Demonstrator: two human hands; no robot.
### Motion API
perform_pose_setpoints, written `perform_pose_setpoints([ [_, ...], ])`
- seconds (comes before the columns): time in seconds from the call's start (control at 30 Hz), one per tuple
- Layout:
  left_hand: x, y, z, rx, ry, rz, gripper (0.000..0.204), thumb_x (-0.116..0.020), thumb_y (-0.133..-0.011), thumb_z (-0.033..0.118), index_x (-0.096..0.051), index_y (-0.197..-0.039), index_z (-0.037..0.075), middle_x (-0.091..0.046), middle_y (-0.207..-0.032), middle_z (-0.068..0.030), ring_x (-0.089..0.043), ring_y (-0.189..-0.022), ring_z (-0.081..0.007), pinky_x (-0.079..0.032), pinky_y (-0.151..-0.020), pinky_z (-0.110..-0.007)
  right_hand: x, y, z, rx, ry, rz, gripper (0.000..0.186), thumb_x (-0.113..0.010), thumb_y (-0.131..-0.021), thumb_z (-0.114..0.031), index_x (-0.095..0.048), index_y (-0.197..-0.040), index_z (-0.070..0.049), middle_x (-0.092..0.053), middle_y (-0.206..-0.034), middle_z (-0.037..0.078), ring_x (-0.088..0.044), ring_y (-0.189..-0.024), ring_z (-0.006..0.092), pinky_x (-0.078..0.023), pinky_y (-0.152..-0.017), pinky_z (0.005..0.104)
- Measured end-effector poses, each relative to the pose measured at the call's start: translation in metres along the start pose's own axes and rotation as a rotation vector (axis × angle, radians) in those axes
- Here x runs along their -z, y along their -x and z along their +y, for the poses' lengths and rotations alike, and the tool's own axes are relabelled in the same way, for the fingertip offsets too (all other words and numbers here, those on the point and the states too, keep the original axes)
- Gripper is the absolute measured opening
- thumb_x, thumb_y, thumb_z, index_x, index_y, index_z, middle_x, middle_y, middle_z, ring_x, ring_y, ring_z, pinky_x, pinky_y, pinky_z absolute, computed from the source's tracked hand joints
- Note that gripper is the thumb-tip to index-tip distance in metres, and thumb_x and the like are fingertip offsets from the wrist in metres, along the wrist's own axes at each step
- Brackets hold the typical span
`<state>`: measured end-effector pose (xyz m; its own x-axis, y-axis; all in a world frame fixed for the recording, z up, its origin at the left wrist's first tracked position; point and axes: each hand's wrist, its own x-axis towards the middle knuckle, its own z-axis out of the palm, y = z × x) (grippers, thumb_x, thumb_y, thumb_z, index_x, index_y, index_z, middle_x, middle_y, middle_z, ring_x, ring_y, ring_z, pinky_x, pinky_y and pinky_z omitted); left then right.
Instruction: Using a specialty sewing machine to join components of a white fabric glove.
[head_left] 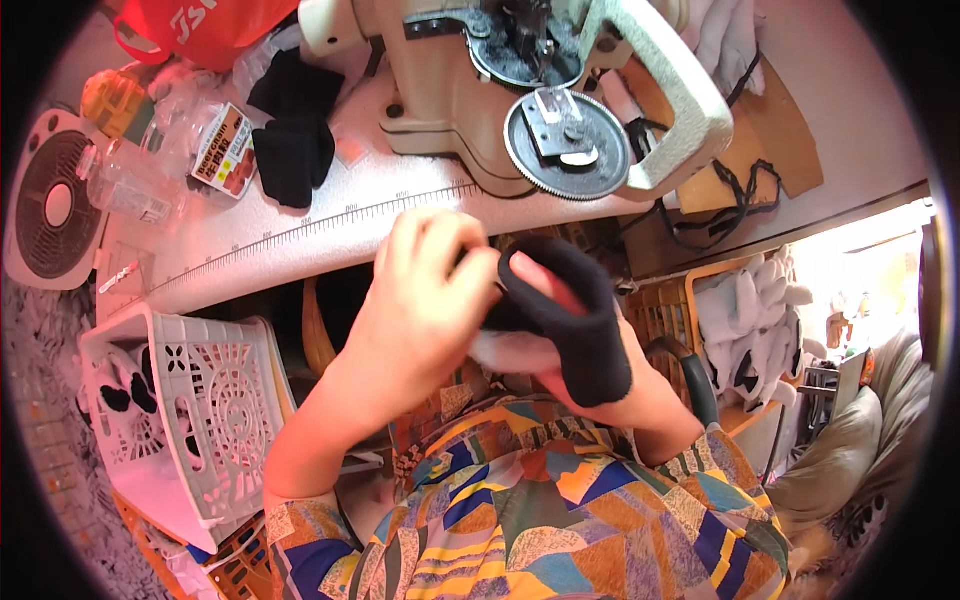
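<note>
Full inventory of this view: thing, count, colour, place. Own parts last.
Black fabric piece: 1, black, between the hands
Sewing machine: 1, beige, top centre
Worktable: 1, white, under machine
Folded cloths: count unclear, black, left of machine
Bag: 1, red, upper left
Fan: 1, grey, far left
Clear bottle: 1, near fan
Openwork basket: 1, white, lower left
Fabric pile: uncountable, mostly white, right
Patterned clothing: multicolour, bottom
Left hand: 1, bare, centre
Right hand: 1, bare, right of centre

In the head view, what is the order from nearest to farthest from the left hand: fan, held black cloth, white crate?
1. Held black cloth: right of the left hand.
2. White crate: lower left.
3. Fan: far left.
</note>
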<state>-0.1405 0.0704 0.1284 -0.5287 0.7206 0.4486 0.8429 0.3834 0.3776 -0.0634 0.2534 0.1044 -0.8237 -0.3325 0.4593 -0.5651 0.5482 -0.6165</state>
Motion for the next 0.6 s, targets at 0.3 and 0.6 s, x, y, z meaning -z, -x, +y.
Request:
perform_pose_setpoints([
  [0.3, 0.04, -0.009, -0.009, -0.258, 0.164, -0.302, 0.028, -0.066, -0.063, 0.011, -0.058, -0.089, 0.005, -0.055, -0.085, -0.0027, -0.055, -0.093, -0.0238, -0.037, -0.091, -0.041, 0.025, -0.022, -0.025, -0.092, -0.19, -0.07, 0.073, -0.077, -0.065, -0.004, -0.046, -0.131, -0.004, -0.053, -0.119, 0.02, -0.054, -0.104, 0.04, -0.045, -0.087, 0.0449],
  [0.6, 0.058, -0.001, 0.006, -0.213, 0.121, -0.275, 0.033, -0.075, -0.058, 0.024, -0.061, -0.082, 0.007, -0.059, -0.087, -0.0042, -0.055, -0.105, -0.0242, -0.033, -0.094, -0.044, 0.04, -0.04, -0.03, -0.101, -0.202, -0.111, 0.061, -0.072, -0.075, -0.005, -0.048, -0.131, -0.003, -0.06, -0.112, 0.017, -0.057, -0.102, 0.0378, -0.046, -0.086, 0.0421],
])
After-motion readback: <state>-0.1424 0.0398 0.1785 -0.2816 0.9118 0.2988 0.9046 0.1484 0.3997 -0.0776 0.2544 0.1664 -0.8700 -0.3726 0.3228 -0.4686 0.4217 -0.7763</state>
